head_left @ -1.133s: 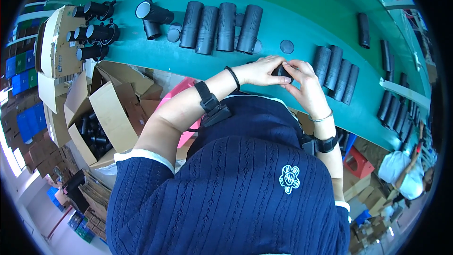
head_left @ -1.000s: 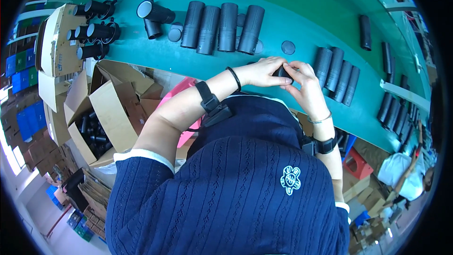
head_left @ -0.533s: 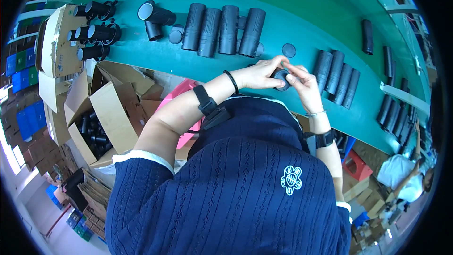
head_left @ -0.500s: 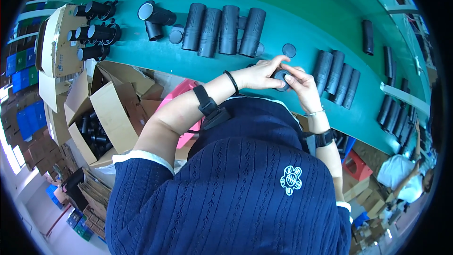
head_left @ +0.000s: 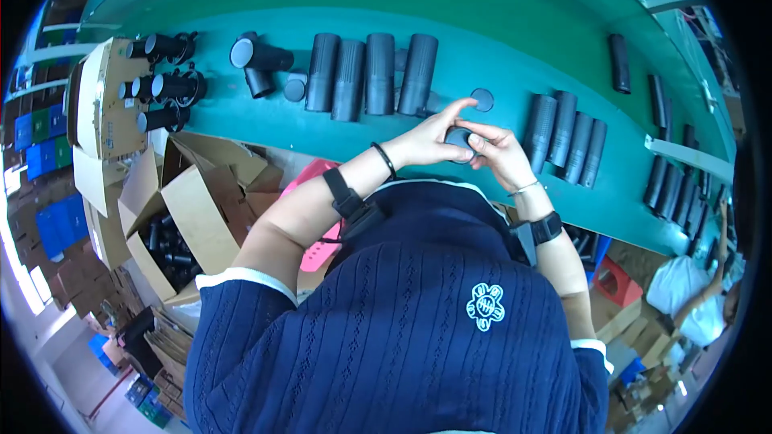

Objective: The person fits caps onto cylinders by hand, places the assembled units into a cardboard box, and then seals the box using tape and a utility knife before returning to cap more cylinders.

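Observation:
Just over the bench's front edge, my two hands meet around a black round piece (head_left: 459, 138) with a grey disc-like face. My left hand (head_left: 426, 141) grips its left side, one finger stretched up and away. My right hand (head_left: 500, 154) closes on it from the right, thumb against the face. Whether the piece is a loose cap or a tube's end is hidden by my fingers. A dark round disc (head_left: 482, 100) lies flat on the bench beyond my hands. Several ribbed black tubes (head_left: 380, 74) lie to the left, more black tubes (head_left: 564, 128) to the right.
The green bench (head_left: 233, 124) curves across the view. Black tubes with rings (head_left: 178, 85) stand at its left end beside a carton (head_left: 112, 96). An open cardboard box (head_left: 173, 249) of black parts sits lower left, near a pink stool (head_left: 320, 255). Another person's arm (head_left: 718, 249) shows far right.
The view has tilted, so the bench sits lower in the picture. Both hands stay on the round piece, whose grey face now turns more upward; my right fingers have shifted around it.

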### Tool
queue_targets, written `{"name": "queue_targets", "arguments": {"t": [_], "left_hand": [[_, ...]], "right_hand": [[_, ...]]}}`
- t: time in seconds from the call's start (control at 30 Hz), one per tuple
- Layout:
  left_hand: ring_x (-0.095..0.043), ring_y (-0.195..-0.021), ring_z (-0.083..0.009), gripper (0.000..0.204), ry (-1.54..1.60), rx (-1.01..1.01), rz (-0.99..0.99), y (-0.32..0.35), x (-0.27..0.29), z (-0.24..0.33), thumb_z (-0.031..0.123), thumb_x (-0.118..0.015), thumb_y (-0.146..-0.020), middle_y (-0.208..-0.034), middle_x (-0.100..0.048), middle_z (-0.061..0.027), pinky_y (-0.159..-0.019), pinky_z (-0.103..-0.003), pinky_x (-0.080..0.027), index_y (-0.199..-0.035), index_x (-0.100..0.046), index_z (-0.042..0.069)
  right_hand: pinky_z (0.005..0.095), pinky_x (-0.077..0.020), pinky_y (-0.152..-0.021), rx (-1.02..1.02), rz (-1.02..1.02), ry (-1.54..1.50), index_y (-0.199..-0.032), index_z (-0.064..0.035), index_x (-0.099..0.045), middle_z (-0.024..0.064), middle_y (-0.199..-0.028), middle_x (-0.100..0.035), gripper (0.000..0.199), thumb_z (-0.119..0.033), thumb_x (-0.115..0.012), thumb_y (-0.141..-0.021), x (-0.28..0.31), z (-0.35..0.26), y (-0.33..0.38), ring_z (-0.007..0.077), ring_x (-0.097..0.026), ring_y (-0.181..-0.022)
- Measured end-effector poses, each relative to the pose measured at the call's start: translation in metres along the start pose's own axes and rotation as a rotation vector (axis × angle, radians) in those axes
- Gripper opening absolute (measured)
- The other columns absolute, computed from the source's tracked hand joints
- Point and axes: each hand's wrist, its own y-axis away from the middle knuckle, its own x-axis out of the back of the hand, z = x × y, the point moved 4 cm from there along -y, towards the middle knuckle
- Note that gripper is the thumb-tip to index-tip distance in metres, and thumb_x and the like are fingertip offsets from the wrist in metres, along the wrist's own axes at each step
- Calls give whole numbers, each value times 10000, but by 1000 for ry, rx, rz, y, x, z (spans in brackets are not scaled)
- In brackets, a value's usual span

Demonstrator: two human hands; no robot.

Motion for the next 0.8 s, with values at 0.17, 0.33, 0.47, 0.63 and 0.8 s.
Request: {"name": "queue_targets", "arguments": {"t": [0.17,0.33,0.47,0.63,0.8], "left_hand": [[-522,-1107,-205,499,573,-57,85,-17,15,16,340,-515,-933,-1192,-542,-101,-973,-376,-415,-1376,-408,136],[-503,-1102,-183,474,501,55,628,-27,42,12,469,-394,-974,-1200,-547,-78,-962,-353,-378,-1316,-492,156],[-534,-1027,-177,323,425,46,628,-5,62,7,281,-486,-959,-1106,-581,-74,-867,-330,-422,-1210,-543,85],[-582,-895,-141,215,378,125,629,7,55,3,181,-507,-941,-962,-619,-52,-787,-266,-461,-1104,-592,68],[-578,-887,-134,211,380,175,676,16,60,-10,175,-504,-941,-967,-619,-48,-793,-262,-458,-1102,-589,68]], "right_hand": [[367,-296,-1076,367,-94,479,-1458,-53,-270,98,-1378,-429,971,-145,-808,-656,1,6,7,202,-382,-1291],[315,-469,-774,328,110,535,-1412,-143,-274,107,-1029,-571,863,-85,-756,-699,50,-49,-20,177,-563,-885],[288,-478,-655,424,538,770,-1343,-110,-363,89,-900,-607,685,-256,-746,-795,171,-110,-90,142,-581,-745],[445,-507,-823,311,930,1133,-1385,-144,-350,240,-1048,-643,720,-424,-679,-809,290,-125,-159,385,-648,-913],[477,-505,-833,472,997,1609,-1357,-73,-402,251,-1038,-643,726,-480,-658,-814,250,-131,-131,434,-623,-942]]}}
